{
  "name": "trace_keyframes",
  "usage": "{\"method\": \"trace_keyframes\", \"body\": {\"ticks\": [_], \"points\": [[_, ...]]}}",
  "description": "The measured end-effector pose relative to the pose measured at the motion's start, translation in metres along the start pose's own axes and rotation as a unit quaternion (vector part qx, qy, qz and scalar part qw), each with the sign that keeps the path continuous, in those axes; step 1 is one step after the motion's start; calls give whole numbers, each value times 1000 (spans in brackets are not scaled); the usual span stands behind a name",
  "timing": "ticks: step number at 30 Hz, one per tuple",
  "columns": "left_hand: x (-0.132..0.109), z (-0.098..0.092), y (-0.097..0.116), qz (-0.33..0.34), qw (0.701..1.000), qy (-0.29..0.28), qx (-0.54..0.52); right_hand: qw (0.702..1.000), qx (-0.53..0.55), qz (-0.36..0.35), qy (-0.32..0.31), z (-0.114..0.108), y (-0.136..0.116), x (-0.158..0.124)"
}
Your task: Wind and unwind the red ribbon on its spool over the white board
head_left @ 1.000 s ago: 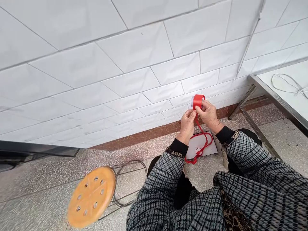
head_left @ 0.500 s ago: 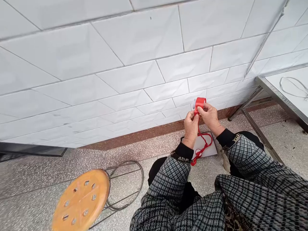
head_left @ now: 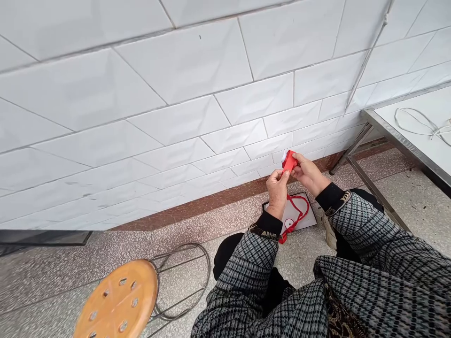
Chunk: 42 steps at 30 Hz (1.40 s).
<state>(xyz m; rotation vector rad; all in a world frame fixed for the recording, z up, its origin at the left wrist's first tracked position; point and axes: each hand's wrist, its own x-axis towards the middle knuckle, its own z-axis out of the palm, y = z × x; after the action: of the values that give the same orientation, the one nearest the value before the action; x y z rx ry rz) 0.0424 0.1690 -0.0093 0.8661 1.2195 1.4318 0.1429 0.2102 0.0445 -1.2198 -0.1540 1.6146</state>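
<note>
Red ribbon [head_left: 290, 162] is wound round a white core whose end shows at its left side. My left hand [head_left: 277, 189] pinches the ribbon's lower part between thumb and fingertips. Closed round the right side of the roll is my right hand [head_left: 307, 173], its thumb near the top. Below my hands, a loose red ribbon length [head_left: 299, 217] curls over a flat white board with dark edges [head_left: 310, 218] on the floor.
White tiled wall [head_left: 183, 117] rises right in front. An orange round stool [head_left: 118, 298] with metal legs lies tipped at the lower left. To the right stands a metal-edged table [head_left: 405, 141] with a pale cable [head_left: 417, 119] on it.
The ribbon roll has tilted, and my right hand has shifted from its front to its right side. My left hand keeps its pinch. The whole view has swung slightly to the right.
</note>
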Motion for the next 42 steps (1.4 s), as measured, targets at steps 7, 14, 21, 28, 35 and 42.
{"method": "trace_keyframes", "body": {"ticks": [7,14,21,28,35,42], "points": [[1,-3,1,-29,999,-32,-16,998,-1,65,-21,-1,-13,-12],[-1,-7,7,-61,997,-41,-9,990,-22,95,-98,-15,-25,-14],[2,-13,6,-6,993,-120,17,970,-68,119,-200,-35,-36,-15],[7,-16,1,48,979,-192,43,965,-84,150,-199,-42,-45,-29],[-2,8,6,-8,995,-92,-36,981,-84,34,-170,-37,-29,-44],[-10,29,13,-76,988,-57,-118,983,-102,-126,-86,-31,-10,-36]]}}
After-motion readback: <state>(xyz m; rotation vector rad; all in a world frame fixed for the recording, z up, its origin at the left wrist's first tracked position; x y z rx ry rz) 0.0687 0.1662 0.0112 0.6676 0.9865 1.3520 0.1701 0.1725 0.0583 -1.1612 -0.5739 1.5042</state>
